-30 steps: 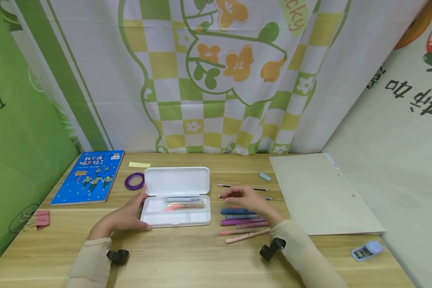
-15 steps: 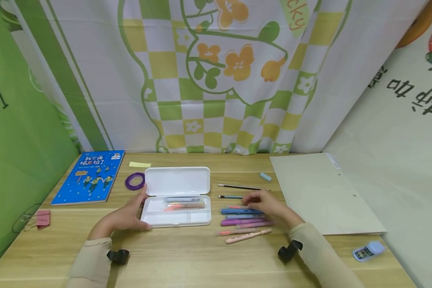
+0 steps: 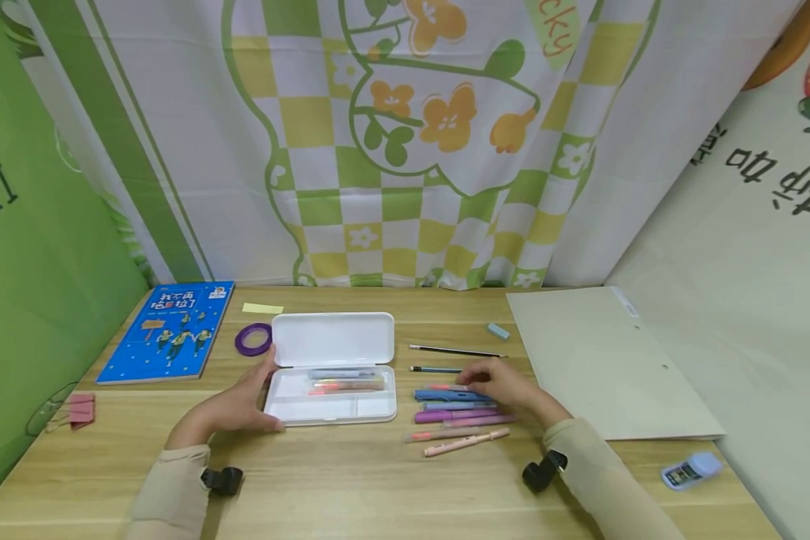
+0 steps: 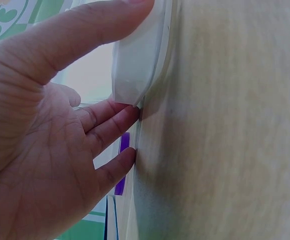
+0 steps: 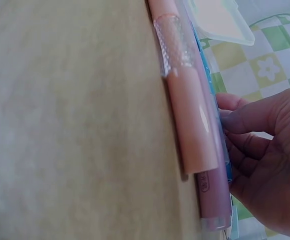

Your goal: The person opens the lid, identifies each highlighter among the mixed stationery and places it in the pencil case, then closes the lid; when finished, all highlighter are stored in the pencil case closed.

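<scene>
One wooden table (image 3: 344, 484) fills my head view's lower half. Left of centre, an open white pencil case (image 3: 333, 341) lies flat; the left hand (image 3: 239, 401) touches its left end, thumb and fingers spread apart. Right of centre, the right hand (image 3: 502, 381) draws thumb and forefinger together at a pink-tipped pen (image 3: 448, 388); I cannot tell whether they grip it.

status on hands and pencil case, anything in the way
Left hand against open pencil case, some pens inside. Right hand at loose pens, grip unclear. Nothing seen blocking between.
</scene>
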The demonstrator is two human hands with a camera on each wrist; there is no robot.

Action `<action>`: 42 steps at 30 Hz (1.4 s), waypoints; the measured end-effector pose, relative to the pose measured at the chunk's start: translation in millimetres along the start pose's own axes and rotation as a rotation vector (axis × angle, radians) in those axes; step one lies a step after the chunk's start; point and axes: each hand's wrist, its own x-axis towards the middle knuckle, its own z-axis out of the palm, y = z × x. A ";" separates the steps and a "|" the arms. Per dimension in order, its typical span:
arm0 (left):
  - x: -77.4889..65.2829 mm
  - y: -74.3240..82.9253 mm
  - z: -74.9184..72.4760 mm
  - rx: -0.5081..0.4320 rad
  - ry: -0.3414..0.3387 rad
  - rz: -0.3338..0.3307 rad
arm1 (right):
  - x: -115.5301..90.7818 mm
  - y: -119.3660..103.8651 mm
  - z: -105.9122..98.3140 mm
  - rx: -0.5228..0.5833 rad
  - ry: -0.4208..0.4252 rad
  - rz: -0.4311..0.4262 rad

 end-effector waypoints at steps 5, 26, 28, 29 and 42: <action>-0.4 0.4 -0.5 -0.001 0.001 0.003 | 0.1 -3.0 0.1 0.004 0.016 0.007; -2.2 7.3 -4.3 -0.001 -0.002 0.005 | 61.8 -81.0 50.9 0.001 -0.028 -0.255; -2.2 7.3 -4.4 -0.002 -0.003 0.010 | 70.6 -88.2 60.5 -0.007 -0.043 -0.274; -2.2 7.2 -4.4 -0.002 -0.003 0.012 | 74.7 -91.7 65.4 -0.011 -0.048 -0.272; 0.4 2.4 -2.1 -0.004 -0.004 0.009 | 99.7 -117.1 102.4 -0.089 -0.027 -0.301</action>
